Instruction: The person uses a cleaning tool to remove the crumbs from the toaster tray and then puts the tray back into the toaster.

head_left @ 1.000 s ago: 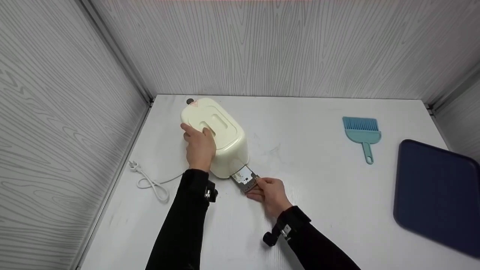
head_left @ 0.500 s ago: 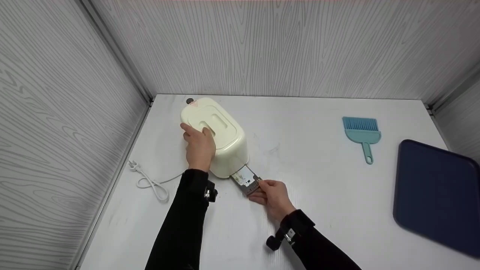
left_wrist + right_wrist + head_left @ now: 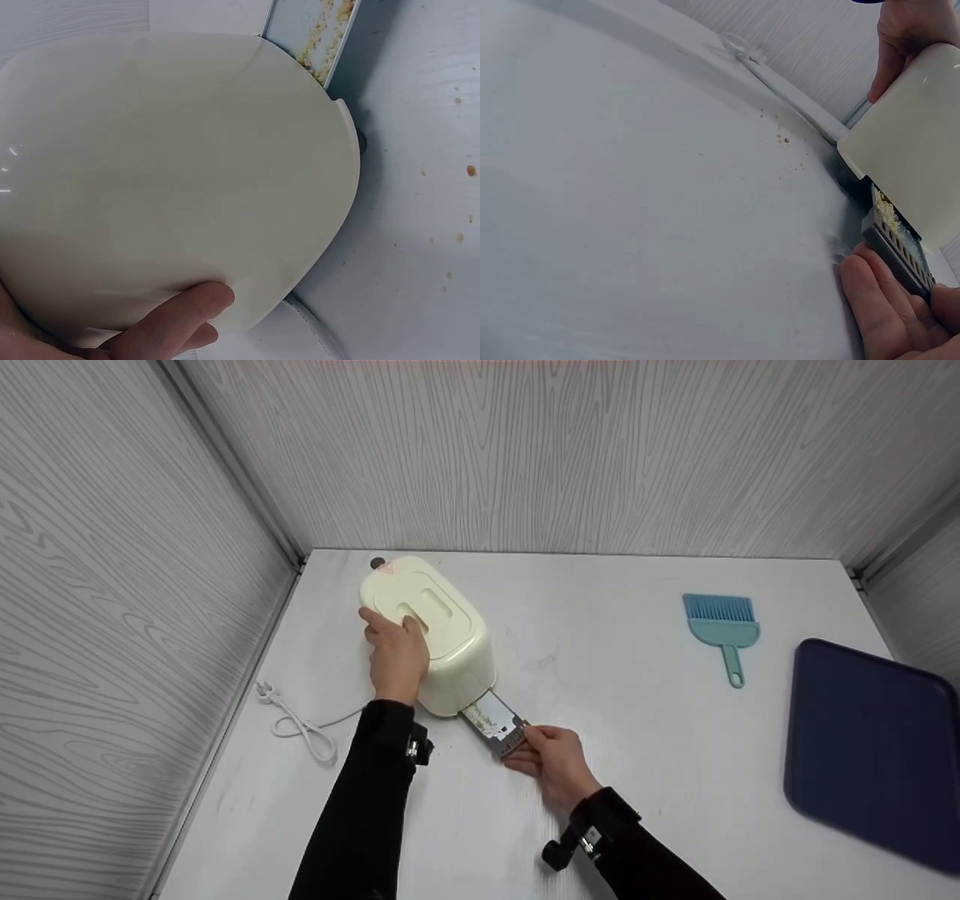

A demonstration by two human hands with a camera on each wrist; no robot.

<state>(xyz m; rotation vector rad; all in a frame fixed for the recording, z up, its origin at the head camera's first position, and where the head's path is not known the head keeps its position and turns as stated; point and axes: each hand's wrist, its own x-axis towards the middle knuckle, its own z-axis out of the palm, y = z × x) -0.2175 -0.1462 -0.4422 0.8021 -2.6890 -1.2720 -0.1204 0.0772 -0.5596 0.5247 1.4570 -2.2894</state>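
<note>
Jutting from the near end of the cream toaster (image 3: 459,679), the grey crumb tray (image 3: 496,709) carries yellowish crumbs (image 3: 886,213), and your right hand (image 3: 553,757) pinches its outer end. Your left hand (image 3: 399,657) grips the toaster's left side. Loose bits (image 3: 784,140) dot the white table (image 3: 630,690) nearby; a looped white cord (image 3: 322,725) lies left, a teal brush (image 3: 724,631) and navy tray (image 3: 870,750) well apart to the right.

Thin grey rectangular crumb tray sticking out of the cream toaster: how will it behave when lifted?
Probably stiff: the thin grey crumb tray juts straight from the glossy cream toaster. Likely light for its size, given its thin profile. May spill if tipped: loose yellowish crumbs lie on it.
</note>
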